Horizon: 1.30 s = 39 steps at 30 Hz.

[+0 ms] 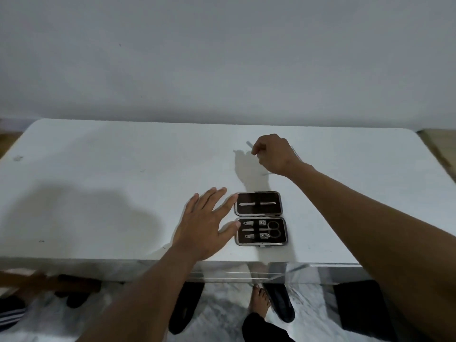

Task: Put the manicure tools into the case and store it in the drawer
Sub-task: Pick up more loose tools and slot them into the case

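Observation:
A small brown manicure case (260, 218) lies open on the white table (98, 169), near its front edge. Its far half holds tweezers (256, 203); its near half holds two clippers, a file and small scissors (272, 229). My left hand (206, 224) lies flat with straight fingers, its fingertips touching the case's left side. Beyond the case, my right hand (272, 154) has curled fingers pinching a thin metal tool (249, 144), whose tip sticks out to the left of the hand. Another thin metal piece (296, 154) shows past the hand's right side.
A white wall rises behind the table. Under the table's front edge runs a shiny metal front (246, 272). On the marble floor below are dark slippers (278, 302), a bare foot (259, 299) and, at the left, a wooden piece.

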Each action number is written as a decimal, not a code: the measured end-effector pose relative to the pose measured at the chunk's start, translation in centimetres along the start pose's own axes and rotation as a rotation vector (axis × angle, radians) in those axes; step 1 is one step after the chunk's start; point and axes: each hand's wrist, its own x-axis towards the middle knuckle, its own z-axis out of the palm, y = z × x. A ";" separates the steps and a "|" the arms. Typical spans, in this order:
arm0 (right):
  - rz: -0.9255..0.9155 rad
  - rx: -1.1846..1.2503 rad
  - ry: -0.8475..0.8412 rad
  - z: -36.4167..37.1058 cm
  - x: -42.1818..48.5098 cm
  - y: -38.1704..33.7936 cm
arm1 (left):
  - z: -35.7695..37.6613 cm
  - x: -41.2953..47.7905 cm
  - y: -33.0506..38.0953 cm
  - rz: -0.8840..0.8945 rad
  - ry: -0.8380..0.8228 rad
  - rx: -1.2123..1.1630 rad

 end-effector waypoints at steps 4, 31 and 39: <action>0.029 0.163 0.047 -1.0 -4.2 0.8 | 0.0 0.3 -0.4 0.035 0.021 0.026; -0.175 -0.348 -0.159 -1.4 -12.9 6.1 | 0.4 -0.1 -0.3 0.045 0.034 0.020; -0.354 -0.446 -0.153 -0.8 -12.8 6.7 | 0.6 -0.2 -0.3 0.030 0.036 0.023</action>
